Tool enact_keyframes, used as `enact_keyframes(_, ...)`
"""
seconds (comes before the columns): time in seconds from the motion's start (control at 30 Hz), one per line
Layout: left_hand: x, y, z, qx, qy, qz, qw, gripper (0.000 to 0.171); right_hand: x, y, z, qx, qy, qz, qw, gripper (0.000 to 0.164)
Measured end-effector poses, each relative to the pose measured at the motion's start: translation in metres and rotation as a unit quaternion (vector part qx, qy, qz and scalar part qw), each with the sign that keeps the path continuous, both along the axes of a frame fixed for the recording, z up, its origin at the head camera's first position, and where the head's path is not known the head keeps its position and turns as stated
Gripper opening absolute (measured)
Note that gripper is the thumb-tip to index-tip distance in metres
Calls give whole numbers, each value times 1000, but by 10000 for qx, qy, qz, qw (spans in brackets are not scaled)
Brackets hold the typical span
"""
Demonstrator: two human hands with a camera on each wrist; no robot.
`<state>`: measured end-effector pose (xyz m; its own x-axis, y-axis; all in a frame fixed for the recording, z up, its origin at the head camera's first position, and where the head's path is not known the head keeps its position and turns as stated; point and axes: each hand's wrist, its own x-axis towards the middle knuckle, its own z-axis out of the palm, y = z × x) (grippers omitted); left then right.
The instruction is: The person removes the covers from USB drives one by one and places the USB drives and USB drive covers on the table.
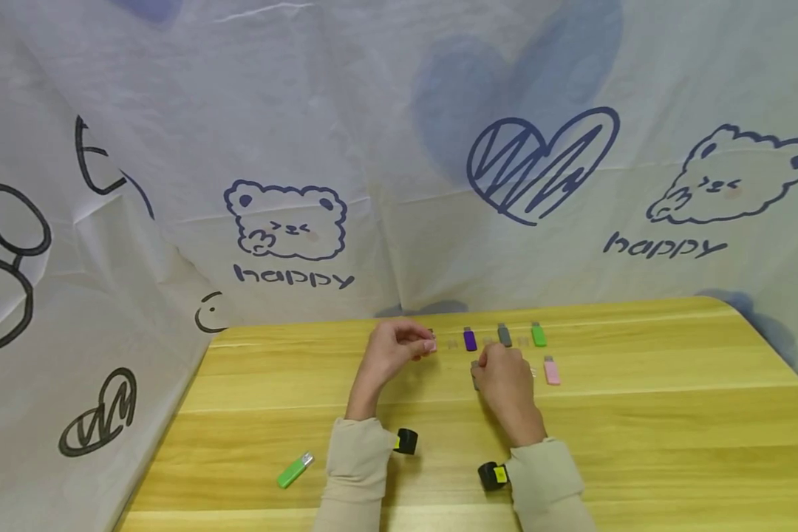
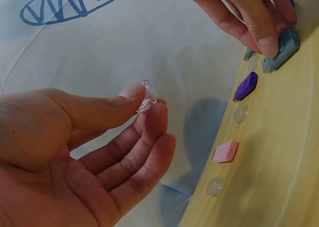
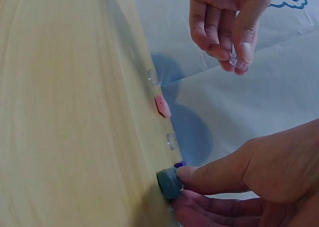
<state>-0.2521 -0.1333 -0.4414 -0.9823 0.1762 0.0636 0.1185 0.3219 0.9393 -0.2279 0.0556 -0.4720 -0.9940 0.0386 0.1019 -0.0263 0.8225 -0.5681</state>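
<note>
Between its thumb and fingertips, my left hand (image 1: 394, 355) pinches a small clear plastic cap (image 2: 147, 98), raised off the table. My right hand (image 1: 507, 384) pinches a grey USB stick (image 2: 285, 49) low over or on the table; I cannot tell whether it touches the wood. Along the back edge stand out a pink USB stick (image 2: 226, 151), partly hidden by the left hand in the head view, a purple one (image 1: 470, 340), another grey one (image 1: 504, 335) and a green one (image 1: 539, 335). Clear caps (image 2: 215, 187) lie between and beside them.
A second pink USB stick (image 1: 552, 372) lies right of my right hand. Near the front left, another green stick (image 1: 295, 471) lies alone on the wooden table (image 1: 672, 428). A white printed cloth (image 1: 399, 133) hangs behind the table's back edge and along its left side.
</note>
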Motion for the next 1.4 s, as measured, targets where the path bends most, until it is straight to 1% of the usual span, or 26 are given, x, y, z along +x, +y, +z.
enact_keyframes(0.1, 0, 2, -2, -173, -13, 5, 9999, 11, 0, 1, 0, 41, -77, -26, 10000, 24)
enact_keyframes(0.23, 0, 5, -6, -346, 13, 1, 9994, 11, 1, 3, 5, -35, -112, 6, 9999, 22)
enact_keyframes(0.43, 0, 13, -14, -557, -11, -50, 9984, 8, 2, 12, 18, -421, 226, 20, 9989, 7)
enact_keyframes(0.57, -1, 21, -21, -1003, 18, 1, 9950, 7, 2, 22, 26, -657, 247, 79, 9975, 11)
enact_keyframes(0.67, 1, 28, -28, -1320, 179, -23, 9911, 6, 2, 28, 31, -787, 138, 87, 9968, 14)
enact_keyframes(0.77, 2, 35, -34, -1421, 231, -106, 9895, 4, 2, 32, 33, -840, -17, 39, 9965, 15)
enact_keyframes(0.83, 2, 38, -37, -1511, 194, -104, 9883, 4, 1, 33, 34, -817, -50, 26, 9966, 15)
enact_keyframes(1.03, 1, 41, -37, -1677, 272, -20, 9855, 5, -1, 36, 37, -760, 57, 135, 9970, 15)
enact_keyframes(1.23, 3, 44, -38, -1863, 388, -25, 9817, 5, -1, 38, 38, -746, -27, 59, 9972, 15)
enact_keyframes(1.4, 5, 47, -42, -1972, 341, 131, 9797, 4, -1, 37, 37, -746, -62, 31, 9972, 14)
